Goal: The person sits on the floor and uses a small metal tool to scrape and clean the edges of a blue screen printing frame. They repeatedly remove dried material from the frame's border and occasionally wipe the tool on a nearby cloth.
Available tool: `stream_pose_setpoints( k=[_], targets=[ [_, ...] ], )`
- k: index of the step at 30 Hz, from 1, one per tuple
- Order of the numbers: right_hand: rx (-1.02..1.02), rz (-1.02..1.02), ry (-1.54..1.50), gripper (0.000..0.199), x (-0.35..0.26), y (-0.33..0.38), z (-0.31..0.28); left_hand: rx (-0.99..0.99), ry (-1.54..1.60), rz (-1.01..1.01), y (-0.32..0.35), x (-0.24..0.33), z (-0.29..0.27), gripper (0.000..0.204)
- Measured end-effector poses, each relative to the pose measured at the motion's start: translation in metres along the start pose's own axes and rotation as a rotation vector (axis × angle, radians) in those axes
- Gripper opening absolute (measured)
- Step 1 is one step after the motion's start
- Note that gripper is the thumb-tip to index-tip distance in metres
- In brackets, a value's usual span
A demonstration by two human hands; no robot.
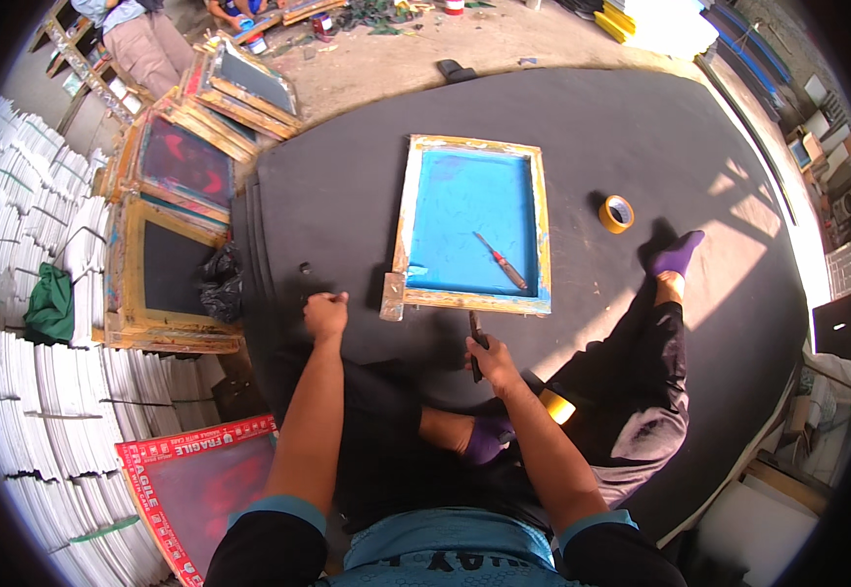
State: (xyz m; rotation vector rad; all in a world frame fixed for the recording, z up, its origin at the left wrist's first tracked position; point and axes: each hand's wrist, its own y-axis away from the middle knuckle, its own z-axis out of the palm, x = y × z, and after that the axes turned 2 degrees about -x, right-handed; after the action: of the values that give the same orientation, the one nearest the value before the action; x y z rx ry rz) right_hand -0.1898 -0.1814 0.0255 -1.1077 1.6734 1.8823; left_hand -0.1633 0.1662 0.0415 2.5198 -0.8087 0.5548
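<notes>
A wooden screen-printing frame (401, 210) with bright blue mesh lies flat on a black mat in front of me. A red-handled screwdriver (502, 262) rests on the mesh. A metal scraper (392, 297) leans on the frame's near left corner. My left hand (325, 315) is closed in a fist, pressed on the mat left of the scraper; nothing shows in it. My right hand (490, 364) grips a dark-handled tool (475, 338) just below the frame's near edge.
A roll of yellow tape (617, 213) lies right of the frame. More wooden screen frames (166, 235) lean at the left, beside stacks of white sheets (24, 196) and a black bag (220, 284). A person (141, 39) sits at the far left.
</notes>
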Motion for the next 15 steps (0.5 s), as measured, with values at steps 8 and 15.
stream_pose_setpoints(
  k=[8,15],
  targets=[
    [0.253,0.031,-0.049,0.037,0.018,-0.003,-0.045,-0.087,0.062,0.227,0.006,0.009,0.035,0.040],
    [0.262,0.069,-0.065,0.038,0.011,-0.005,-0.045,-0.181,0.103,0.399,0.033,0.014,0.059,0.038]
  ],
)
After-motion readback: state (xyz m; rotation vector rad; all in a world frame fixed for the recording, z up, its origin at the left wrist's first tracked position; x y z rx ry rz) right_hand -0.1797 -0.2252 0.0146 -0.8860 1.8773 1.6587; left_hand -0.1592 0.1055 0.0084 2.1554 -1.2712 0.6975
